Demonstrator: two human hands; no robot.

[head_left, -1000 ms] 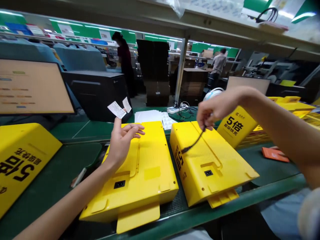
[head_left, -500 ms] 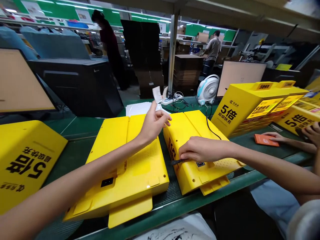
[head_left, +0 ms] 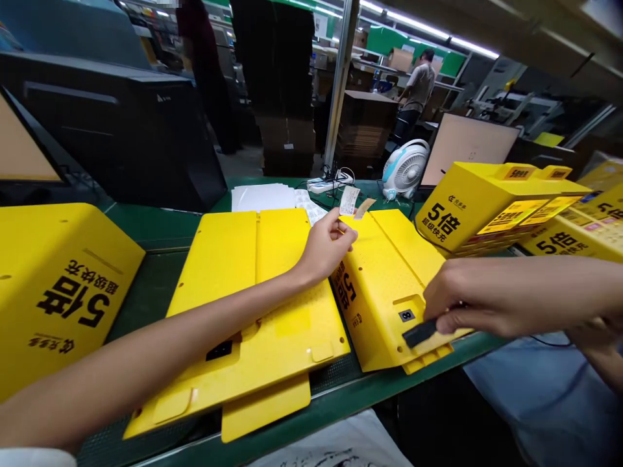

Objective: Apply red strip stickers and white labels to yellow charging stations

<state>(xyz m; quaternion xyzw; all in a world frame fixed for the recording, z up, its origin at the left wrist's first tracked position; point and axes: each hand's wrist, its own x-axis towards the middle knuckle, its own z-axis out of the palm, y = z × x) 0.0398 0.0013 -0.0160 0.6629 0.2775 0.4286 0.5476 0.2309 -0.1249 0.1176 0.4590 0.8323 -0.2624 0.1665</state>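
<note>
Black plug [head_left: 419, 333] pinched in right hand [head_left: 467, 299] fingertips, just beside the socket [head_left: 406, 316] on the right yellow housing [head_left: 389, 285]. White label [head_left: 349, 200] nipped between left hand [head_left: 325, 245] fingertips, above that housing's far edge. Second yellow housing [head_left: 253, 311] flat under the left wrist; fan [head_left: 405, 170] well beyond.

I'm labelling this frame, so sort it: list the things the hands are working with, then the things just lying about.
In hand:
- left hand holding small paper labels
- right hand holding black plug, just beside the socket
- right yellow cabinet

Lying about:
- left yellow cabinet
- white fan
- white sheets
- upright yellow cabinet
</note>
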